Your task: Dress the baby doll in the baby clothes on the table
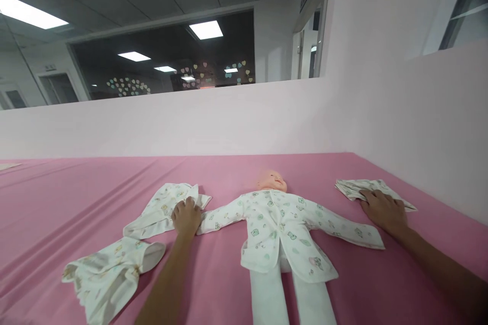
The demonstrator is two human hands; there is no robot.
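Note:
A baby doll (272,181) lies on its back, dressed in a white printed baby jacket (267,228) with the sleeves spread wide and plain white trousers (270,297). Left of the doll, my left hand (186,217) is closed on the edge of a white printed baby garment (158,208), beside the jacket's cuff. My right hand (384,209) has its fingers curled over a folded printed cloth (358,188) on the far right; the fingertips are partly hidden. Another small printed baby garment (110,274) lies crumpled nearer to me on the left, with an open round edge.
A pink sheet (217,284) covers the surface, wrinkled on the left. White walls (213,124) rise behind it and on the right, with a wide window (160,61) above. A pale flat item (8,166) lies at the far left edge.

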